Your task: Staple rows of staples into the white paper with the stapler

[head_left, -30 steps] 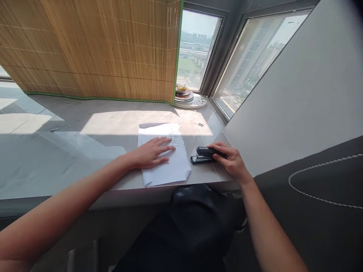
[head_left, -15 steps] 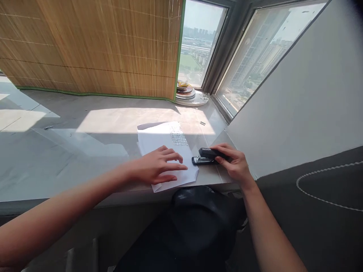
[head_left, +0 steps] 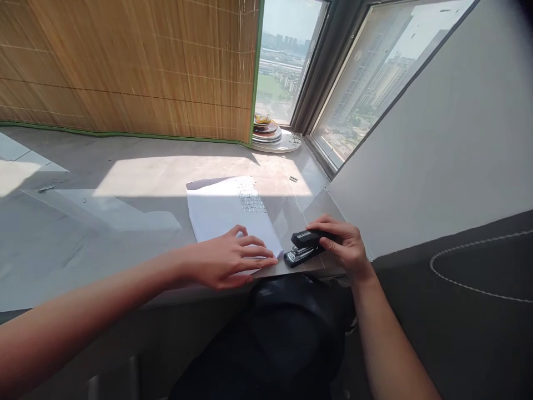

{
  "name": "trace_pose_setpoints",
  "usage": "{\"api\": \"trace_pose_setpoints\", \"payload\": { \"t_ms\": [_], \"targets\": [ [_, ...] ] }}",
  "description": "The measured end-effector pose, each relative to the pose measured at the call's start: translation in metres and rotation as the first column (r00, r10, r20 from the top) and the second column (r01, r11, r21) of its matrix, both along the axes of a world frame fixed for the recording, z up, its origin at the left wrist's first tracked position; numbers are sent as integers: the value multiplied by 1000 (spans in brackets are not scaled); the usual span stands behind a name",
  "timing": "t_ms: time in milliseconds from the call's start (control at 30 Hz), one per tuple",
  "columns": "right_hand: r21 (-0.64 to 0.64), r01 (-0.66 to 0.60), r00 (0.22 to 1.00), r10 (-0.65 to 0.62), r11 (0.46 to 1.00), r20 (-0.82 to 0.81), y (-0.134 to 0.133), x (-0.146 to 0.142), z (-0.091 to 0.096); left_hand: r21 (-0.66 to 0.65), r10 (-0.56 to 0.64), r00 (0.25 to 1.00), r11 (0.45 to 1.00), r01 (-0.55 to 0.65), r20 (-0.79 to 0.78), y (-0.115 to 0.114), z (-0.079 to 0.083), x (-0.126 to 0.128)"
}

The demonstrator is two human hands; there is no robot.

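White paper (head_left: pixel 216 214) lies on the sill, and rows of many staples (head_left: pixel 252 201) cover its upper right part. Across the paper's near edge rests my left hand (head_left: pixel 233 258), palm down with its fingers stretched out toward the right corner. My right hand (head_left: pixel 339 241) is wrapped round the rear of a black stapler (head_left: pixel 308 240), thumb on the near side. The stapler's jaws are apart and point left, just beside the paper's right corner without touching it. My left palm hides the paper's near left part.
Two small staple strips (head_left: pixel 293 179) lie beyond the stapler. Stacked plates (head_left: pixel 275 136) stand in the window corner, beside a bamboo blind (head_left: pixel 137 66). A white wall (head_left: pixel 420 139) bounds the right side. My dark-clothed knee (head_left: pixel 287 316) is below the sill's front edge.
The paper has turned and shifted a little, and my left hand has slid nearer the front edge. My right hand has tilted the stapler, its front end now closer to me.
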State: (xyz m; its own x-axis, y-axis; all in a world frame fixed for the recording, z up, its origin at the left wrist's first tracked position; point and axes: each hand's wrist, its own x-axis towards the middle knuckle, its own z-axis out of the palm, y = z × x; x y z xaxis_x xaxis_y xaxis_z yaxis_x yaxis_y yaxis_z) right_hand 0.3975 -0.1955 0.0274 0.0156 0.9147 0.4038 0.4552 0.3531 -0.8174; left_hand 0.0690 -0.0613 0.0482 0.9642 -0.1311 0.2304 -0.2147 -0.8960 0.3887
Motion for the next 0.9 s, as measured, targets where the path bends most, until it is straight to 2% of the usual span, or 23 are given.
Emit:
{"api": "trace_pose_setpoints", "payload": {
  "t_ms": [133, 300, 467, 567, 667, 767, 900],
  "targets": [
    [-18, -83, 994, 84, 996, 74, 4, -5, 5, 17, -20, 1000, 1000, 20, -13, -1, 1, 0],
    [18, -20, 995, 18, 1000, 103, 9, -6, 1, 2, -38, 999, 999, 38, 12, -4, 2, 1],
    [24, -7, 993, 4, 1000, 115, 13, -7, -1, -28, -124, 992, 992, 125, 19, -5, 6, 1],
    [29, -32, 992, 29, 999, 121, 13, -8, 1, -34, 33, 997, 999, -31, 64, -3, 5, 0],
    [33, -33, 989, 28, 999, 145, 12, -9, 3, 37, 175, 982, 983, -178, 64, 0, -1, 1],
    [44, -20, 985, 12, 999, 173, 12, -10, 3, 108, 186, 982, 976, -188, 23, 0, -8, 3],
    [77, -25, 980, 9, 997, 198, 16, -12, 2, 124, 149, 989, 981, -146, -10, -1, -9, 4]
  ]
}}
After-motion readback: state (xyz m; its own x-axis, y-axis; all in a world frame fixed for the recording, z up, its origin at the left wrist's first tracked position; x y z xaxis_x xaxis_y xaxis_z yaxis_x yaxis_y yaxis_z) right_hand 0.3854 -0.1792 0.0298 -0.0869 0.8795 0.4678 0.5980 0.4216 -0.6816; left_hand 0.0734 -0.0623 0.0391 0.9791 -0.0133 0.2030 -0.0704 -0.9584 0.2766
